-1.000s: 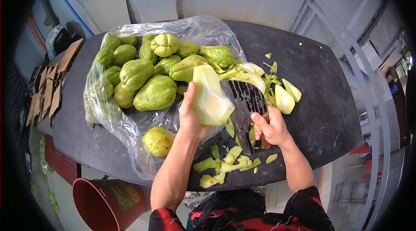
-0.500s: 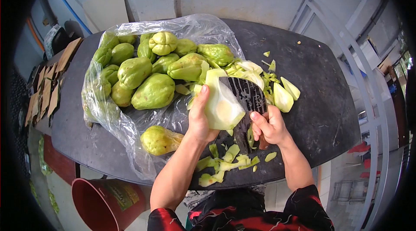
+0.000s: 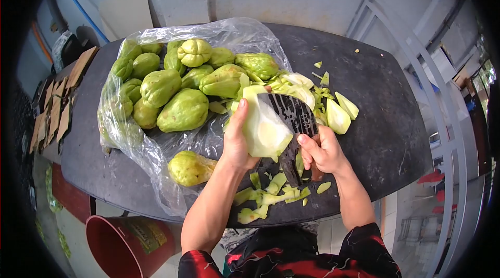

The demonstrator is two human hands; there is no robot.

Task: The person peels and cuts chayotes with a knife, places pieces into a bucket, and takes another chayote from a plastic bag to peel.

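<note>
My left hand (image 3: 238, 140) is closed around a cut, peeled piece of chayote (image 3: 268, 134), its pale flesh turned up. In my right hand (image 3: 324, 150) is a knife (image 3: 296, 114) with a wide, dark, wet-looking blade. The blade's upper end lies against the chayote's right side; whether it is cutting in, I cannot tell. Below both hands, green peelings (image 3: 271, 197) are scattered along the table's near edge. Right of the knife lie pale cut chayote pieces (image 3: 338, 117). One whole chayote (image 3: 188, 168) rests by my left forearm.
A clear plastic bag (image 3: 156, 161) spreads over the left of the dark table (image 3: 385, 158), with several whole chayotes (image 3: 182, 111) on it. On the floor at the front left stands a red bin (image 3: 117, 244). A grey metal frame (image 3: 442, 95) stands along the right side.
The chayote piece has tilted slightly and the knife has shifted a little against it. Both hands keep their hold. The whole view has moved slightly.
</note>
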